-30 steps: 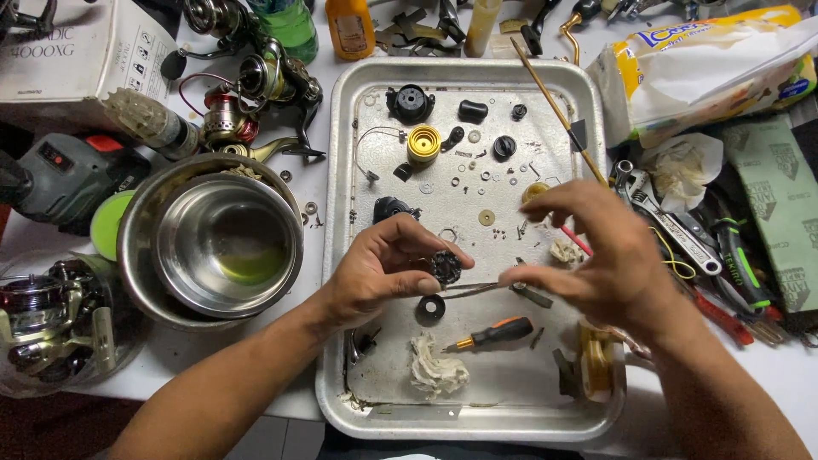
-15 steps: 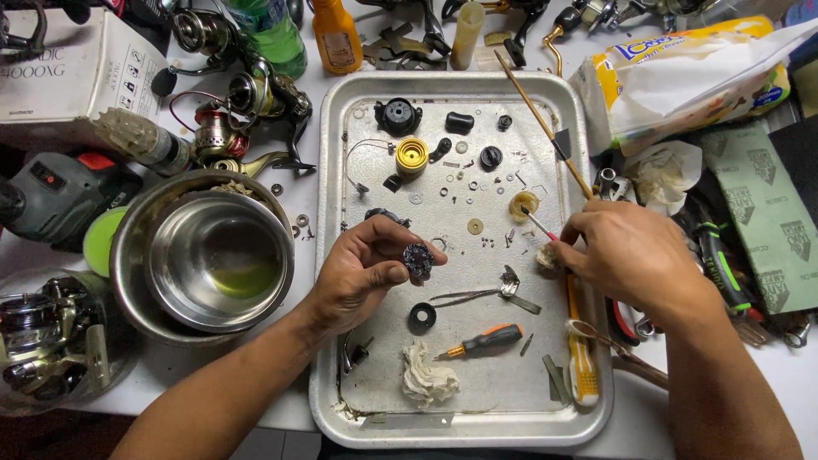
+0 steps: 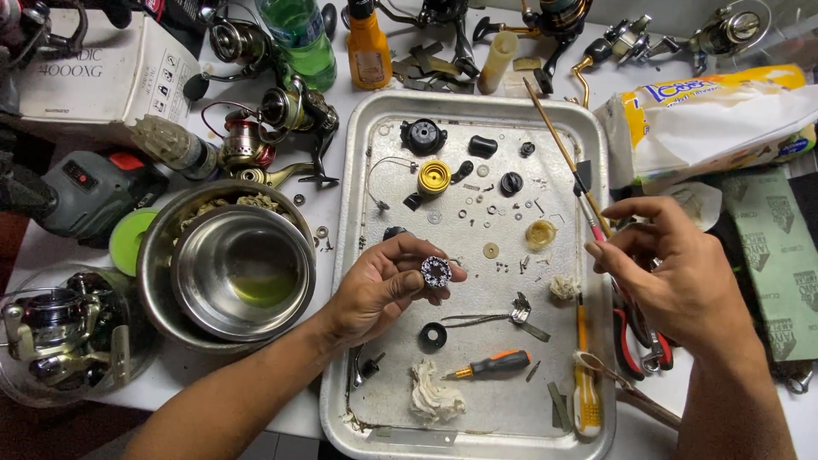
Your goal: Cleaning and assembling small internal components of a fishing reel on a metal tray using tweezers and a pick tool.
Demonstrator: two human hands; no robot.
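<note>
Over the tray [image 3: 358,128], the left hand [image 3: 383,285] pinches a small round bearing [image 3: 436,272]; the right hand [image 3: 673,273] pinches a thin brush [image 3: 562,153].

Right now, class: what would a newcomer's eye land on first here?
The metal tray at centre, strewn with small parts. Above it the left hand pinches a small dark ring-shaped part, while the right hand holds a thin brush. Left of the tray sit nested steel bowls.

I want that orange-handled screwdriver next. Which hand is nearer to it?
Left. The left hand is up-left of the orange-handled screwdriver, holding a small ring-shaped part; the right hand is farther, up-right.
</note>
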